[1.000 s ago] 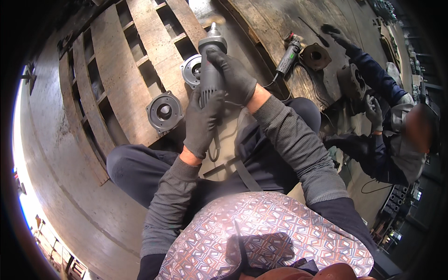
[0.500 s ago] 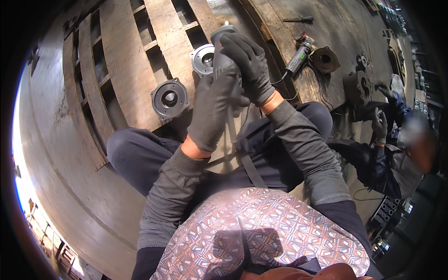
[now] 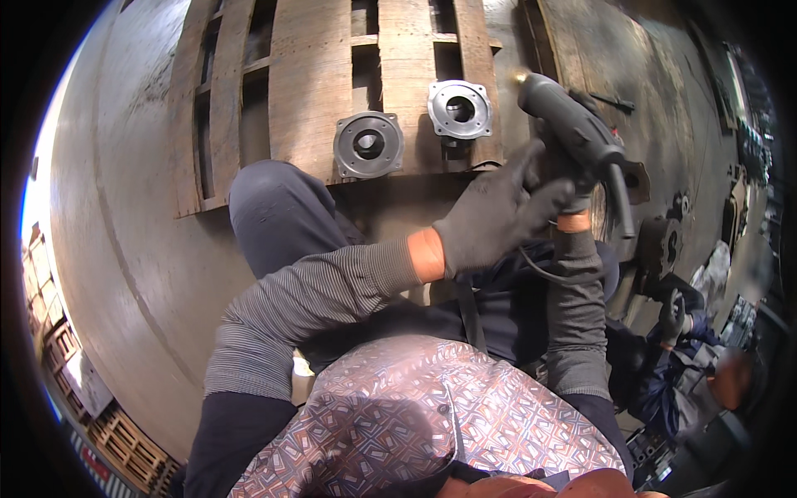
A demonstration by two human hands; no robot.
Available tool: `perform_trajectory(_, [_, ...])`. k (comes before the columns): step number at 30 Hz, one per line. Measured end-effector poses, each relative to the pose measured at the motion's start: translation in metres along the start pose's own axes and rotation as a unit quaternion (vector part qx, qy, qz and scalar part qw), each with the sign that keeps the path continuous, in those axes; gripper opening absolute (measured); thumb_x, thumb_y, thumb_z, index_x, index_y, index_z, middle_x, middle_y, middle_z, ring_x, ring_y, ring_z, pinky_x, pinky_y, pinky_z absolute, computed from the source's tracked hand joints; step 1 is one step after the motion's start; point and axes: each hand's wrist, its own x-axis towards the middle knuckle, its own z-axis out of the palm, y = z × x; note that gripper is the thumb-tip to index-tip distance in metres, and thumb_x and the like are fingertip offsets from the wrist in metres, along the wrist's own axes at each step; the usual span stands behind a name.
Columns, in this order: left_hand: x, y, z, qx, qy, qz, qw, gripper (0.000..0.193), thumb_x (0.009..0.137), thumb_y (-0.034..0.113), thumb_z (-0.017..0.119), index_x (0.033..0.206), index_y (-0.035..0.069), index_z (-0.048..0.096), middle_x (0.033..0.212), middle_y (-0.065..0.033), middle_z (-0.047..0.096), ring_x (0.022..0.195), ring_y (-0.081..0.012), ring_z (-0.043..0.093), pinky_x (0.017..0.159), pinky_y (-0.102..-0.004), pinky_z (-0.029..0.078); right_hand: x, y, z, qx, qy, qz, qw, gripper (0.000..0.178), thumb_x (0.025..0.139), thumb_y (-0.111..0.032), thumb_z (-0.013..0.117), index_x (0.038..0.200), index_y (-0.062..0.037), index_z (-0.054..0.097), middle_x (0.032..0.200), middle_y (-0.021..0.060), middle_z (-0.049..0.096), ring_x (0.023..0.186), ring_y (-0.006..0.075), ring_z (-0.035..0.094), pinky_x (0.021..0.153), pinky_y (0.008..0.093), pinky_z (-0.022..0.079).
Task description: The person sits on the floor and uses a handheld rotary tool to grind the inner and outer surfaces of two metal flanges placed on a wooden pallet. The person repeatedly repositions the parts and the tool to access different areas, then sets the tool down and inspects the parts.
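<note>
My gloved right hand (image 3: 584,189) is wrapped round a grey straight grinder (image 3: 573,124), raised at the right of the pallet. A small bright tip shows at the tool's far end, and its stiff cable sleeve hangs toward me. Close against the right hand and the tool is my gloved left hand (image 3: 494,212), thumb and fingers apart. Whether its fingertips touch the tool I cannot tell. On the pallet's near edge sit two round metal flanged housings: a shiny one (image 3: 474,126) and, left of it, a darker grey one (image 3: 383,146).
The slatted wooden pallet (image 3: 311,75) lies in front of my knees. Beyond the tool is a dark worktop (image 3: 614,50) with a slim dark tool (image 3: 613,102). A brown flange (image 3: 638,183) and a dark round casting (image 3: 660,245) stand at right, near another person (image 3: 685,373).
The grinder has swung up and to the right, and now only my right hand clearly holds it. My left hand has come off its body. The view has shifted, uncovering the shiny housing.
</note>
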Motion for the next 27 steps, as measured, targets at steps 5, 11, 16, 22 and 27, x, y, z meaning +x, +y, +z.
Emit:
perform_trajectory(5, [-0.009,-0.021,-0.015,0.147,-0.108,0.01,0.983,0.072,0.103,0.049,0.065,0.149,-0.005,0.049,0.117,-0.0261,0.07,0.107,-0.0396,0.071,0.094,-0.0461,0.056,0.004,0.015,-0.004,-0.142,0.008,0.002,0.99,0.07,0.086,-0.007,0.088,0.145,0.0021,0.052,0.138,0.0139,0.065,0.128,0.0229,0.063,0.113,0.038,0.051])
perform_trajectory(11, [0.025,-0.048,-0.032,0.286,-0.214,0.023,0.934,0.055,0.103,0.043,0.061,0.132,-0.004,0.058,0.117,-0.0262,0.07,0.108,-0.0453,0.068,0.092,-0.0507,0.055,0.011,0.049,0.0,-0.18,-0.062,0.07,0.979,0.071,0.09,-0.013,0.086,0.148,0.0042,0.048,0.137,0.0132,0.066,0.124,0.0209,0.066,0.108,0.0351,0.053])
perform_trajectory(16, [0.033,-0.053,-0.035,0.349,-0.234,-0.045,0.906,0.043,0.1,0.037,0.062,0.116,-0.002,0.067,0.114,-0.0224,0.074,0.105,-0.0406,0.073,0.089,-0.0483,0.059,0.019,0.077,0.006,-0.194,-0.08,0.105,0.972,0.073,0.09,-0.02,0.087,0.147,0.0029,0.049,0.136,0.0124,0.066,0.124,0.0199,0.066,0.108,0.0345,0.053])
perform_trajectory(22, [0.053,-0.059,-0.048,0.436,-0.175,-0.061,0.881,0.031,0.1,0.027,0.06,0.12,0.003,0.067,0.108,-0.0163,0.078,0.101,-0.0315,0.077,0.081,-0.0443,0.062,0.022,0.102,0.016,-0.198,-0.088,0.12,0.969,0.066,0.09,-0.021,0.088,0.143,0.0009,0.055,0.13,0.0114,0.069,0.119,0.0197,0.068,0.105,0.0341,0.054])
perform_trajectory(27, [0.062,-0.063,-0.051,0.414,-0.174,-0.073,0.89,0.031,0.101,0.024,0.058,0.121,0.0,0.065,0.112,-0.0156,0.076,0.105,-0.0298,0.076,0.083,-0.0432,0.061,0.027,0.109,0.027,-0.221,-0.101,0.137,0.96,0.063,0.089,-0.018,0.088,0.14,0.0026,0.059,0.126,0.0117,0.071,0.113,0.0195,0.071,0.098,0.0345,0.058])
